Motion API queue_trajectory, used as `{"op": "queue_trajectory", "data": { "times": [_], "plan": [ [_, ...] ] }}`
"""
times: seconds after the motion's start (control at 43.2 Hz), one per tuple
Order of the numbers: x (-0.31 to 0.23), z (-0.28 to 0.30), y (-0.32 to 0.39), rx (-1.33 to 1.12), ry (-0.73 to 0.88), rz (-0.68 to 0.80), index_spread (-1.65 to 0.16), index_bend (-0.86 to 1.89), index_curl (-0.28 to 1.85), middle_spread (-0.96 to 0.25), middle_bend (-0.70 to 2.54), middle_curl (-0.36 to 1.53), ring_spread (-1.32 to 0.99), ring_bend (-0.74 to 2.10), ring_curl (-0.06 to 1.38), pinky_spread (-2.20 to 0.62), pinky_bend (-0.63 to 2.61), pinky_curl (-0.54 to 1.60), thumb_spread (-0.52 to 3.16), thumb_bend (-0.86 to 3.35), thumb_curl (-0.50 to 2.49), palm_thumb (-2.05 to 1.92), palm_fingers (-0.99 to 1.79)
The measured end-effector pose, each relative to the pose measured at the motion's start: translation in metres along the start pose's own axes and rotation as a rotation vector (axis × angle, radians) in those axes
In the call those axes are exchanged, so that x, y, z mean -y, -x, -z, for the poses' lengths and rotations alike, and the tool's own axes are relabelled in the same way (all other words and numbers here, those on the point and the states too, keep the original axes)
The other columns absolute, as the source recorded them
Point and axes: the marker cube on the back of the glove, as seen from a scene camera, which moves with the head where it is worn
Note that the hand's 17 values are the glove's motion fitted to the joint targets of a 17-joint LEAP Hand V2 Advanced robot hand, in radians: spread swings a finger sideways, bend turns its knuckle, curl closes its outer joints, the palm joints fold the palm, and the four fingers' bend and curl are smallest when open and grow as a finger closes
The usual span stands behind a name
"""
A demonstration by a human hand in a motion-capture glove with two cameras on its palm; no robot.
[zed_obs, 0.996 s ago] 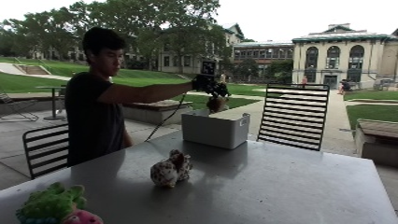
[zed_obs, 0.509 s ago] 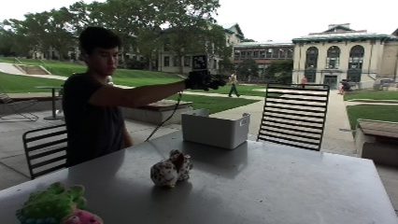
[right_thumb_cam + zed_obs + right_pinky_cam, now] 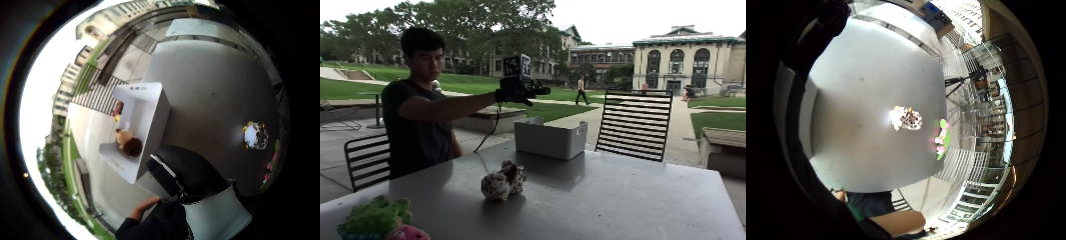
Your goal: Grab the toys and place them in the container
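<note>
Toys: we judge the task partly done, a brown soft toy (image 3: 131, 146) lying in the white rectangular plastic container (image 3: 549, 137) below the raised black-gloved right hand (image 3: 516, 90), which holds nothing we can see though its fingers are unclear, while the spotted plush toy (image 3: 502, 181) and the green-and-pink fuzzy toy (image 3: 378, 221) remain on the grey table (image 3: 619, 200), well apart from the hand.

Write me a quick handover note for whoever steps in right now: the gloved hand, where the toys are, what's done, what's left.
Gloved right hand: raised above the white container, holding nothing.
Container: at the table's far side; the thumb side palm view shows a brown toy already inside, with something small and colourful beside it.
Done: at least that one toy is in.
Left: the spotted plush toy at mid-table, and the green and pink plush toy at the near corner, both untouched.
</note>
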Motion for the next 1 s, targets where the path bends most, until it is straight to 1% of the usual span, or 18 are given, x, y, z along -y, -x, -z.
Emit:
{"op": "queue_trajectory", "data": {
  "times": [0.023, 0.069, 0.255, 0.347, 0.533, 0.648, 0.903, 0.996],
  "plan": [
    [0.002, -0.005, -0.018, -0.055, 0.003, -0.096, -0.25, 0.1, 0.53, -0.12, 0.24, 0.42, -0.29, 0.41, 0.24, -0.13, 1.05, 0.33, 1.13, -0.04, 0.34, -0.03, -0.15],
    [0.002, -0.014, -0.046, -0.105, 0.012, -0.183, -0.24, 0.1, 0.51, -0.12, 0.23, 0.42, -0.29, 0.4, 0.24, -0.12, 1.03, 0.32, 1.12, -0.04, 0.34, -0.03, -0.15],
    [-0.009, -0.058, -0.148, -0.13, 0.061, -0.293, -0.23, 0.09, 0.44, -0.13, 0.18, 0.41, -0.28, 0.35, 0.24, -0.06, 1.0, 0.32, 1.08, -0.04, 0.32, -0.03, -0.14],
    [-0.023, -0.089, -0.182, -0.115, 0.111, -0.342, -0.23, 0.07, 0.4, -0.14, 0.16, 0.4, -0.24, 0.35, 0.25, -0.03, 1.05, 0.33, 1.07, -0.04, 0.31, -0.03, -0.12],
    [-0.043, -0.139, -0.214, -0.074, 0.186, -0.393, -0.23, 0.09, 0.34, -0.15, 0.15, 0.37, -0.17, 0.39, 0.27, 0.01, 1.09, 0.34, 1.04, -0.04, 0.3, -0.03, -0.12],
    [-0.052, -0.171, -0.221, -0.048, 0.222, -0.41, -0.23, 0.11, 0.32, -0.16, 0.16, 0.37, -0.15, 0.4, 0.28, 0.02, 1.1, 0.34, 1.03, -0.04, 0.3, -0.02, -0.11],
    [-0.064, -0.221, -0.243, -0.01, 0.326, -0.465, -0.24, 0.12, 0.3, -0.18, 0.19, 0.37, -0.14, 0.4, 0.29, 0.03, 1.07, 0.34, 1.06, -0.01, 0.31, 0.05, -0.08],
    [-0.07, -0.237, -0.243, -0.001, 0.316, -0.498, -0.25, 0.17, 0.32, -0.19, 0.19, 0.38, -0.16, 0.41, 0.3, 0.03, 1.08, 0.34, 1.11, 0.06, 0.33, 0.19, 0.03]
  ]
}}
